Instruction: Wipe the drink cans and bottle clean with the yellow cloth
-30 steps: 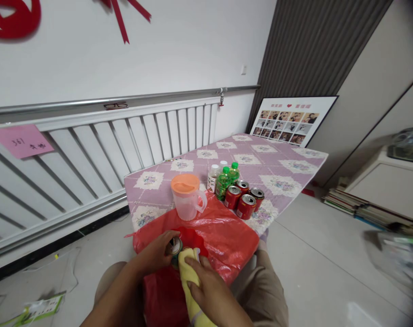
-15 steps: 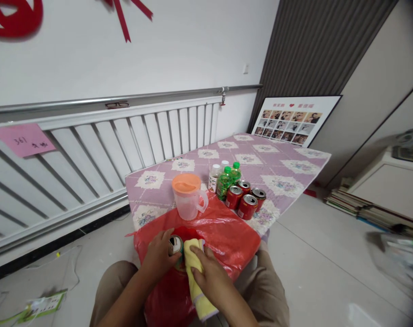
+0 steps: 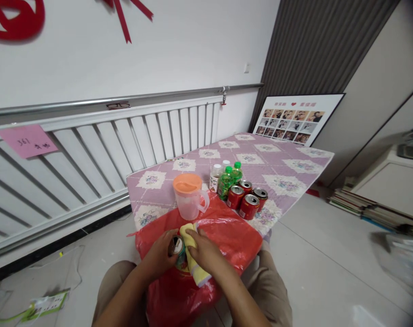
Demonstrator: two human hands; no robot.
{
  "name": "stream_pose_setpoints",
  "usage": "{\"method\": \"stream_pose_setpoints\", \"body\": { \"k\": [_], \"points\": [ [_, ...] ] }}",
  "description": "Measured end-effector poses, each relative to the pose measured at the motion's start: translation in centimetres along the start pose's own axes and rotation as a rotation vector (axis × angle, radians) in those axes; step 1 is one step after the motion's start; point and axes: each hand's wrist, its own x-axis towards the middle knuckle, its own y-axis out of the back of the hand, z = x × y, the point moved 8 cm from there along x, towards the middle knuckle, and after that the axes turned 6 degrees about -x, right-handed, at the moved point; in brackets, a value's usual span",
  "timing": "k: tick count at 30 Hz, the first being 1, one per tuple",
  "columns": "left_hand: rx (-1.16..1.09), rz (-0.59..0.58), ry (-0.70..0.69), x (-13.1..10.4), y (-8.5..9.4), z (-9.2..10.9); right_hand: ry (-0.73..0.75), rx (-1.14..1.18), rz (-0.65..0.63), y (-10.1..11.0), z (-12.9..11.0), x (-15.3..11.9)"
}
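Observation:
A green drink can [image 3: 180, 252] with an opened top is gripped by my left hand [image 3: 161, 253], its fingers wrapped round the can's left side. In my right hand [image 3: 204, 249] is a folded yellow cloth [image 3: 197, 268], which lies against the can's right side. Both hands are over a red plastic bag [image 3: 227, 231] spread across the near table edge and my lap. Beyond them stands a clear plastic pitcher [image 3: 188, 206] with an orange lid. Several red cans [image 3: 250, 208] are grouped to its right.
Small plastic bottles [image 3: 224, 184] with green or white caps stand behind the red cans. A flowered cloth [image 3: 249, 158] covers the table. A white radiator [image 3: 138, 141] runs along the wall. A power strip [image 3: 50, 305] lies on the floor at left.
The yellow cloth has moved up and left along the can, with my right hand on it. My left hand still grips the can, which is slightly more exposed.

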Motion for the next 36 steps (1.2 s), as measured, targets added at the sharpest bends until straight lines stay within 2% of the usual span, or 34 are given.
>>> {"method": "stream_pose_setpoints", "body": {
  "k": [3,6,13,27,31,36],
  "points": [
    [-0.036,-0.023,-0.021,0.0,0.1,0.7,0.009,-0.006,-0.008,0.1,-0.1,0.5],
    [-0.046,-0.015,-0.02,0.0,0.2,0.5,0.011,-0.011,-0.017,0.1,-0.2,0.2],
    [-0.008,0.033,-0.008,-0.1,-0.1,-1.3,-0.019,-0.013,-0.026,-0.8,-0.1,-2.4],
    [-0.015,0.054,-0.017,-0.1,-0.1,-1.6,-0.067,0.008,-0.076,-2.3,-1.1,-6.0],
    [-0.026,0.047,-0.022,-0.1,-0.1,-1.4,-0.044,0.051,-0.047,-2.0,-0.4,-5.4],
    [-0.018,0.045,-0.006,-0.1,0.0,-1.2,-0.03,0.054,-0.005,-1.5,0.5,-2.6]
  ]
}}
